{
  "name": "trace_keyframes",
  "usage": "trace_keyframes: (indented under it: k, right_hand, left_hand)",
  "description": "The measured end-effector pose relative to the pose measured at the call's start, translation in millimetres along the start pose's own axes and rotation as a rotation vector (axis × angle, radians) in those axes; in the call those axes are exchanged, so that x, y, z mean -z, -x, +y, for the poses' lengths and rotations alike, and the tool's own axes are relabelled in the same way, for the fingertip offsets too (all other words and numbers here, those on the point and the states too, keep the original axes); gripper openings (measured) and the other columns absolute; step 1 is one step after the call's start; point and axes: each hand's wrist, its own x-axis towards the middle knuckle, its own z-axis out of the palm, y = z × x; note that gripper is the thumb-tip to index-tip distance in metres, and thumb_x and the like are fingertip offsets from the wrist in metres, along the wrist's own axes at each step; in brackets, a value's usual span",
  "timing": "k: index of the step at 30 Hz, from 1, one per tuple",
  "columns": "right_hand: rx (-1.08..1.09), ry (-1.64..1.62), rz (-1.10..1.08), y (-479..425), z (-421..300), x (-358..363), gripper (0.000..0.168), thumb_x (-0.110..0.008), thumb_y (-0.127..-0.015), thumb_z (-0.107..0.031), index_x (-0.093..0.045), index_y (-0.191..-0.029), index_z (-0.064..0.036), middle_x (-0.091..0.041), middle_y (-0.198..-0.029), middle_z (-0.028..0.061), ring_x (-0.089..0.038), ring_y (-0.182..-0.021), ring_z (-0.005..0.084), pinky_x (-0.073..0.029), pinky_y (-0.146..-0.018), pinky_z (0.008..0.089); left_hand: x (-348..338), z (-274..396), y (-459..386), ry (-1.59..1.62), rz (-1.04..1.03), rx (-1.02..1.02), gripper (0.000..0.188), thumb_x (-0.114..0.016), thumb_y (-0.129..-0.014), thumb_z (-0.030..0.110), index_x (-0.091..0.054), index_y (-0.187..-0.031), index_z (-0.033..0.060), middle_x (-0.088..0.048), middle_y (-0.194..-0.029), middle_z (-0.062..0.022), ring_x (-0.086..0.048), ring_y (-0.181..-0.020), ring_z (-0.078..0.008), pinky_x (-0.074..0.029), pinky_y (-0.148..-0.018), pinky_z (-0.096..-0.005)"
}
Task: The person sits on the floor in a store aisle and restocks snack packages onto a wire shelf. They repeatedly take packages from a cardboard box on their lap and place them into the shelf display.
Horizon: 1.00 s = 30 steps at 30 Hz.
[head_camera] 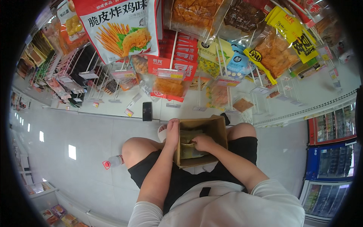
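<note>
An open cardboard box [202,123] stands between my knees, its inside facing up. My left hand [172,133] grips the box's left wall, with the fingers at the upper left corner. Inside the box, my right hand [202,142] pinches the edge of a clear plastic packet [190,151]; its contents are hard to make out. In front of the box, red snack packets [171,65] and other bagged snacks hang from metal shelf hooks. A large white and red snack bag [122,34] hangs nearest at the upper left.
A black phone [147,111] lies on the white shelf base beyond the box. On the floor by my left knee lies a plastic bottle [114,161] with a red cap. Glass-door coolers [330,161] stand at the right. Price-tag holders [171,73] stick out from the hooks.
</note>
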Motion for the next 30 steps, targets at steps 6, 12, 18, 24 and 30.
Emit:
trace_keyframes:
  k: [6, 12, 18, 24, 30]
  right_hand:
    - [-0.174, -0.553, 0.034, 57.1, -2.8, 70.3, 0.050, -0.070, -0.095, -0.046, -0.076, -0.115, -0.001, -0.076, -0.091, 0.0156, -0.073, -0.084, 0.0263, -0.055, -0.077, 0.0377]
    - [0.038, -0.928, 0.383, 85.8, 5.3, 115.4, 0.030, -0.070, -0.104, -0.025, -0.070, -0.121, 0.000, -0.074, -0.108, 0.0056, -0.067, -0.094, 0.0119, -0.054, -0.080, 0.0317]
    - [0.125, -1.239, 0.727, 50.1, 16.0, 158.2, 0.022, -0.067, -0.106, -0.020, -0.068, -0.118, -0.001, -0.073, -0.108, 0.0030, -0.066, -0.098, 0.0118, -0.052, -0.087, 0.0302]
    - [0.055, -1.139, 0.803, 31.9, 5.8, 191.3, 0.022, -0.070, -0.104, -0.021, -0.070, -0.116, -0.002, -0.074, -0.104, 0.0030, -0.067, -0.093, 0.0116, -0.052, -0.084, 0.0295]
    - [0.101, -1.210, 0.787, 21.3, -0.2, 202.2, 0.022, -0.070, -0.103, -0.021, -0.071, -0.117, -0.003, -0.074, -0.105, 0.0029, -0.067, -0.093, 0.0117, -0.053, -0.082, 0.0305]
  left_hand:
    - [2.9, -2.0, 0.5, -0.060, -0.011, -0.042, 0.034, -0.054, -0.109, 0.031, -0.063, -0.128, 0.0040, -0.065, -0.119, -0.0085, -0.056, -0.113, -0.0193, -0.042, -0.104, -0.0316]
    - [2.5, -3.6, 3.7, -0.056, 0.017, -0.040, 0.037, -0.052, -0.108, 0.037, -0.065, -0.126, 0.0070, -0.065, -0.119, -0.0070, -0.056, -0.112, -0.0168, -0.043, -0.103, -0.0315]
    - [5.4, -13.6, -4.5, 0.049, -0.012, -0.014, 0.036, -0.053, -0.109, 0.037, -0.063, -0.125, 0.0069, -0.064, -0.120, -0.0067, -0.055, -0.115, -0.0188, -0.041, -0.106, -0.0319]
    - [5.9, -6.1, 0.6, 0.000, -0.003, 0.005, 0.036, -0.052, -0.110, 0.039, -0.063, -0.125, 0.0079, -0.063, -0.120, -0.0063, -0.054, -0.115, -0.0179, -0.039, -0.106, -0.0314]
    - [9.1, -12.6, -4.8, -0.009, -0.023, 0.000, 0.043, -0.051, -0.108, 0.045, -0.062, -0.132, 0.0101, -0.062, -0.127, -0.0075, -0.054, -0.119, -0.0189, -0.040, -0.108, -0.0325]
